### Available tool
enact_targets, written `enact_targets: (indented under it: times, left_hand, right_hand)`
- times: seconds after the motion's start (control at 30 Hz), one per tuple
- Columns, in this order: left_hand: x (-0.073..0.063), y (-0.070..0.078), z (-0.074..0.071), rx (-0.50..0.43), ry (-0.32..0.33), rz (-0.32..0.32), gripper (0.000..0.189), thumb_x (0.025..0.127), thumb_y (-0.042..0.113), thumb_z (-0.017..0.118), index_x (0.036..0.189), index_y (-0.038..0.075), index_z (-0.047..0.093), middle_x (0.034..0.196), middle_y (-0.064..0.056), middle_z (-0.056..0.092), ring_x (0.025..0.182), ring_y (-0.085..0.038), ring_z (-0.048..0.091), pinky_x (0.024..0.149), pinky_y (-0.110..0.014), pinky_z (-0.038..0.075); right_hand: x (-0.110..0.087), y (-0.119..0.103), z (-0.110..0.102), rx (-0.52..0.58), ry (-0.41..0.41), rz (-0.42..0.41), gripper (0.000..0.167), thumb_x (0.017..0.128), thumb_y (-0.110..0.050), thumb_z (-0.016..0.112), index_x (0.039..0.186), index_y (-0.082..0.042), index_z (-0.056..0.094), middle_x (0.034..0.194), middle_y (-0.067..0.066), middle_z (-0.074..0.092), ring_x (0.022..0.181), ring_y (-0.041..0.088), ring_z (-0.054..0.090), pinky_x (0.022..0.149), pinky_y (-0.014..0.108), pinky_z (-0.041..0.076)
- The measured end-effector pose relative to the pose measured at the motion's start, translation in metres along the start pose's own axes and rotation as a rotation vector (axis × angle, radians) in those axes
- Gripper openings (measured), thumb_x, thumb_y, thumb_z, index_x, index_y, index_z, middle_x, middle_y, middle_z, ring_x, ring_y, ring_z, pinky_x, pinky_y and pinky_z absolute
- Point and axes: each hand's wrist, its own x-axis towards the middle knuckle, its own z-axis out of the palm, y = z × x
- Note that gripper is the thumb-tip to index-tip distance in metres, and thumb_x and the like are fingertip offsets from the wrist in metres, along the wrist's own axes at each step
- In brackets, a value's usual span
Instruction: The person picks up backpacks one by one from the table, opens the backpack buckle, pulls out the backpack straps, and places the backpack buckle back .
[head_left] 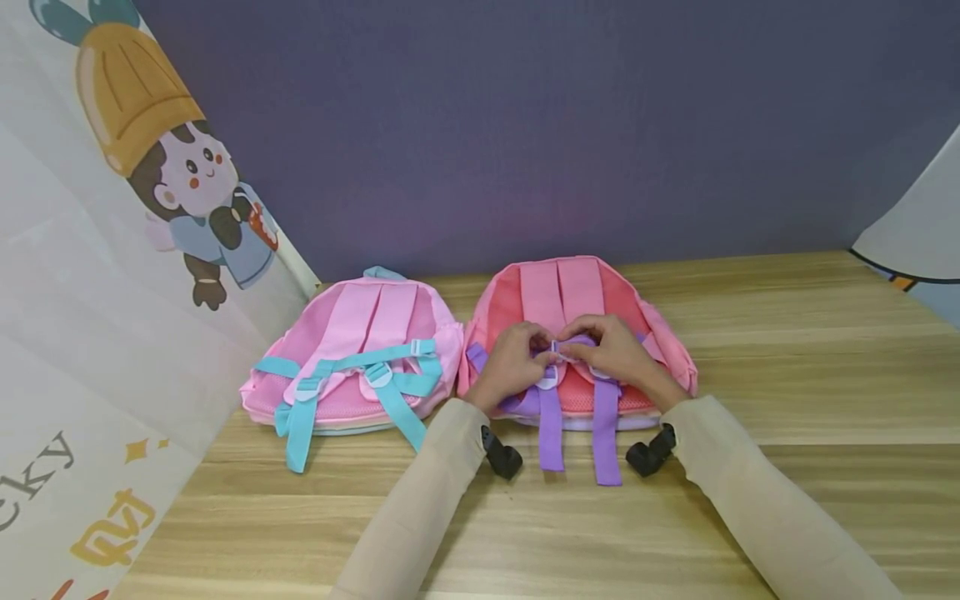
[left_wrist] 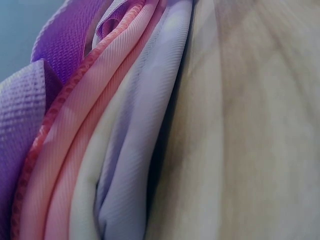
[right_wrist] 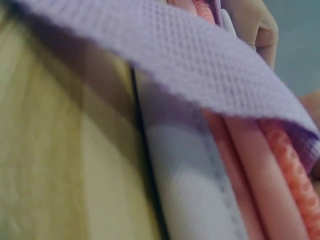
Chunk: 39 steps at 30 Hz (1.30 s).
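A coral-pink backpack point(head_left: 506, 300) lies with its shoulder-strap side up. Over its lower half, my left hand point(head_left: 513, 362) and right hand point(head_left: 613, 352) meet, fingertips close together. Between them is a short stretch of purple strap point(head_left: 577, 342) with a small pale buckle point(head_left: 554, 347); the left fingers pinch it at the buckle, the right fingers just right of it. Fingers partly hide the buckle. Two loose purple strap ends point(head_left: 551, 437) hang over the bag's front edge. In the right wrist view, purple webbing point(right_wrist: 170, 60) crosses the bag's layered edge point(right_wrist: 190, 170).
To the left, touching the coral bag, lies a light-pink backpack point(head_left: 341, 321) with turquoise straps point(head_left: 302, 433). Both rest on a wood-grain table point(head_left: 787, 400). A dark panel point(head_left: 562, 133) rises behind, and a printed white sheet point(head_left: 67, 275) stands at the left.
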Motion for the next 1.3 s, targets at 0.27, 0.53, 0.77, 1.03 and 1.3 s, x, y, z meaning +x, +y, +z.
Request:
enact_targets:
  times: [0.27,0.53,0.77,1.03,1.3]
  left_hand:
    - [0.0003,0.0009,0.0000,0.010,0.011,0.012,0.016,0.083,0.013,0.071,0.095,0.003,0.068,0.089,-0.007,0.067,0.083,-0.016,0.062,0.075,-0.020,0.049]
    - [-0.0007,0.0021,-0.0011,-0.009,0.004,0.004,0.015,0.083,0.012,0.071,0.095,0.003,0.068,0.089,-0.008,0.068,0.082,-0.016,0.062,0.074,-0.020,0.049]
    - [-0.0001,0.0015,-0.0011,-0.010,0.000,0.012,0.014,0.083,0.011,0.069,0.094,0.002,0.067,0.089,-0.008,0.068,0.082,-0.016,0.063,0.074,-0.019,0.048]
    - [0.0002,0.0020,-0.0011,-0.007,-0.001,0.017,0.014,0.083,0.009,0.069,0.095,0.002,0.068,0.089,-0.009,0.068,0.082,-0.016,0.063,0.073,-0.018,0.047]
    - [0.0002,0.0020,-0.0012,-0.023,-0.002,0.007,0.015,0.083,0.011,0.070,0.095,0.002,0.067,0.090,-0.008,0.068,0.082,-0.015,0.063,0.074,-0.018,0.048]
  right_hand:
    - [-0.0002,-0.0008,0.0006,0.015,0.031,-0.013,0.004,0.085,-0.001,0.067,0.086,-0.002,0.071,0.083,0.011,0.070,0.073,0.005,0.057,0.067,0.016,0.046]
    - [0.0002,0.0004,0.0007,0.028,0.024,-0.040,0.006,0.086,0.002,0.064,0.087,-0.002,0.069,0.085,0.012,0.069,0.078,0.009,0.060,0.071,0.016,0.046]
    - [-0.0002,0.0012,0.0007,0.023,0.036,-0.055,0.012,0.084,-0.003,0.068,0.095,-0.002,0.073,0.092,0.014,0.072,0.085,0.004,0.062,0.076,0.013,0.046]
    - [-0.0003,0.0005,0.0010,0.020,0.046,-0.013,0.012,0.082,-0.010,0.074,0.093,-0.004,0.075,0.090,0.012,0.072,0.079,-0.003,0.059,0.071,0.013,0.047]
    - [0.0005,0.0006,0.0013,-0.027,0.053,-0.016,0.005,0.084,-0.003,0.070,0.088,-0.001,0.072,0.084,0.012,0.070,0.073,0.002,0.058,0.068,0.015,0.047]
